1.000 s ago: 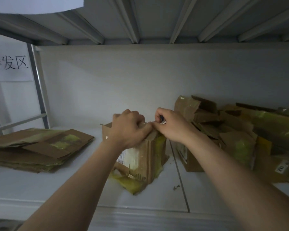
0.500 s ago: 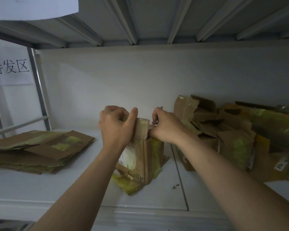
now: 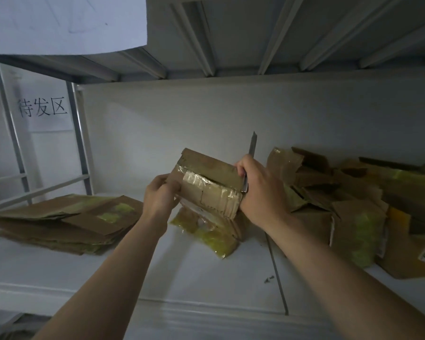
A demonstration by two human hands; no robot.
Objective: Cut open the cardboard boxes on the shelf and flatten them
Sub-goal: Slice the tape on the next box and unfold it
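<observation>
shelf (image 3: 206,278): white board that carries everything; its bare middle seems to serve as the work spot between the done lot and the undone lot
pile (image 3: 353,217): uncut boxes heaped at the right against the back wall, near the right hand; probably the waiting supply, kept within easy reach
stack (image 3: 59,217): flattened cardboard lying at the left, well apart from the pile; likely where finished pieces go, so the two lots do not mix
box (image 3: 206,190): the one in work; raised above the shelf between both hands and tilted, taped face toward the camera; a dark slit runs along the tape; held up, i judge, so the seams can be seen and reached
right hand (image 3: 263,192): clenched round the knife, knuckles against the box's right end; it braces the box and keeps the tool ready
left hand (image 3: 160,197): fingers curled round the box's left end, thumb in front; it steadies the box
knife (image 3: 252,148): blade points up, clear of the box and the left hand; not cutting
tape (image 3: 206,231): crumpled yellow film trailing from under the box to the shelf; whether attached, i cannot tell
scraps (image 3: 269,279): dark bits on the shelf, apart from both hands
</observation>
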